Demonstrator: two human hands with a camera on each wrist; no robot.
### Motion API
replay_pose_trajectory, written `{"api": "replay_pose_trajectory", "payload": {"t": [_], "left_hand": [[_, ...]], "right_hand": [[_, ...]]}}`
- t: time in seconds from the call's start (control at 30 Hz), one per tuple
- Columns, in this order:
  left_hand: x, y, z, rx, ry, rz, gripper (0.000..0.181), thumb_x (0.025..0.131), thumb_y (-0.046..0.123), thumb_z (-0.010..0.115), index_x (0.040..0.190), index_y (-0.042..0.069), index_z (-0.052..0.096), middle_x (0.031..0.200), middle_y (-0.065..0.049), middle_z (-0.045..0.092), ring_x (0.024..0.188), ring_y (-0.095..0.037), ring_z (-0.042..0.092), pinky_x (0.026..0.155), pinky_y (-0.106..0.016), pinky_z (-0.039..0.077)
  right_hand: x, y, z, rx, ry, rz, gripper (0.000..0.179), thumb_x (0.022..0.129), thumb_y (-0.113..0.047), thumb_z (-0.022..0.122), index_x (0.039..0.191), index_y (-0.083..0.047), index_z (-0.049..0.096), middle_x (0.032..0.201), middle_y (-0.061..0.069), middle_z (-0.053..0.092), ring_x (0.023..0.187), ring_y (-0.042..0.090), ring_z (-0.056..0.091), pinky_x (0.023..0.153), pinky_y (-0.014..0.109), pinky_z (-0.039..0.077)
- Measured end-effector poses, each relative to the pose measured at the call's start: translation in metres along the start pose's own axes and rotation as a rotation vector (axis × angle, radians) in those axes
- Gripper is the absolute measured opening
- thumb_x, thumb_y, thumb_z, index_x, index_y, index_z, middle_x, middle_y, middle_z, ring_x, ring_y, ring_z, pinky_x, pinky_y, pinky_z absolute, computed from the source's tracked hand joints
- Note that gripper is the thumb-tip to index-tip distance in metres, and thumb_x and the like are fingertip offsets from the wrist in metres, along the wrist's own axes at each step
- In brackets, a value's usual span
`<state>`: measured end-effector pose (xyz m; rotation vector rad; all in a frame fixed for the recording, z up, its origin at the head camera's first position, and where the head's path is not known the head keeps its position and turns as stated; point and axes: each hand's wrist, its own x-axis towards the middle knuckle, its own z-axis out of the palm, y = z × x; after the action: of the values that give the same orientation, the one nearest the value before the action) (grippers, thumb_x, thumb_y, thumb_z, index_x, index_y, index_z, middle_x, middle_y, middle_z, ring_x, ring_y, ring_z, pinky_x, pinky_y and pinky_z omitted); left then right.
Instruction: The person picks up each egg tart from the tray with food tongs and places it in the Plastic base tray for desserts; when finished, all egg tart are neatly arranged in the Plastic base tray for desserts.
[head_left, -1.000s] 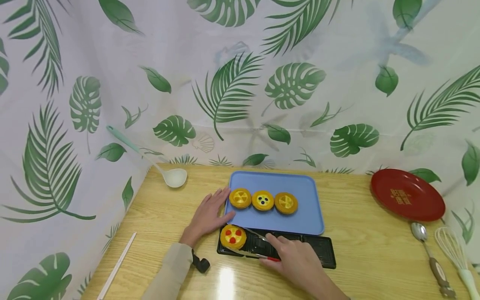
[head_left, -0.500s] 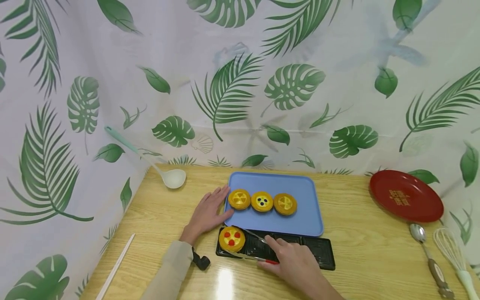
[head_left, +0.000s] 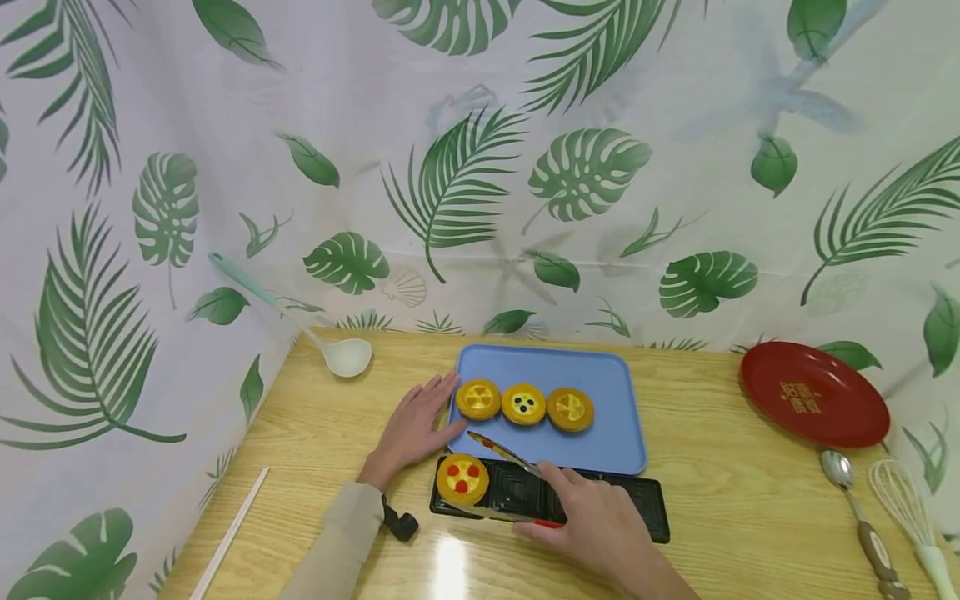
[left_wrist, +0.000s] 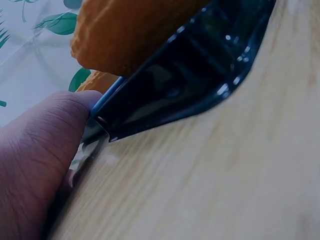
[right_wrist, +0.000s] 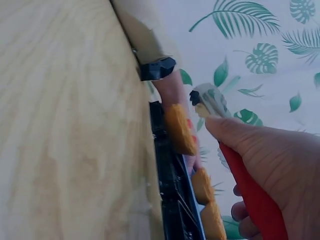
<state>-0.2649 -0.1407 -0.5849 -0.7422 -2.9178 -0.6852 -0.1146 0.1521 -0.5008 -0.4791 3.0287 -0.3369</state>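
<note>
My right hand (head_left: 600, 521) grips a pair of tongs (head_left: 507, 453) with red on the handle (right_wrist: 250, 190). Their arms are spread, one above and one below a tart with red toppings (head_left: 462, 480). That tart sits in the leftmost compartment of a black tray (head_left: 647, 508). With fingers extended, my left hand (head_left: 411, 432) rests at the left edge of a blue tray (head_left: 543, 364), thumb on its lower left corner. Three more tarts stand in a row on the blue tray; the middle tart (head_left: 523, 404) has dark dots.
A white ladle (head_left: 348, 358) lies at the back left, a white chopstick-like stick (head_left: 232, 529) at the front left. To the right are a red plate (head_left: 847, 404), a spoon (head_left: 838, 468) and a whisk (head_left: 903, 500). A leaf-patterned curtain (head_left: 480, 308) closes off the back.
The tongs' arms have spread away from the red-topped tart, the upper one rising over the blue tray's edge. The tart stays in the black tray. My left hand stays in place.
</note>
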Motion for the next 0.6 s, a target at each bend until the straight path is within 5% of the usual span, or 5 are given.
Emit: {"api": "replay_pose_trajectory", "payload": {"t": [0.27,0.47,0.6], "left_hand": [[-0.001,0.002,0.002,-0.004,-0.021,-0.007,0.083,0.101,0.066,0.046,0.168,0.021,0.023,0.172,0.006,0.023,0.16,-0.02,0.019,0.129,-0.046,0.015],[-0.001,0.0,0.003,0.001,-0.002,-0.01,0.082,0.101,0.064,0.048,0.168,0.02,0.026,0.172,0.005,0.025,0.16,-0.021,0.021,0.129,-0.047,0.017],[0.0,-0.001,0.002,-0.001,0.011,-0.006,0.082,0.101,0.064,0.049,0.167,0.02,0.028,0.171,0.005,0.027,0.159,-0.021,0.023,0.129,-0.048,0.017]], "right_hand": [[-0.002,0.018,-0.003,0.034,0.047,0.003,0.087,0.077,-0.089,0.061,0.133,-0.022,0.063,0.094,-0.006,0.071,0.052,0.007,0.041,0.045,0.026,0.035],[0.002,0.044,-0.011,0.034,0.177,-0.048,0.078,0.079,-0.084,0.066,0.121,-0.018,0.066,0.064,-0.015,0.04,0.044,0.005,0.027,0.04,0.023,0.022],[0.008,0.062,-0.021,0.037,0.205,-0.005,0.082,0.079,-0.081,0.07,0.123,-0.012,0.065,0.069,-0.013,0.048,0.046,0.006,0.031,0.041,0.024,0.023]]}}
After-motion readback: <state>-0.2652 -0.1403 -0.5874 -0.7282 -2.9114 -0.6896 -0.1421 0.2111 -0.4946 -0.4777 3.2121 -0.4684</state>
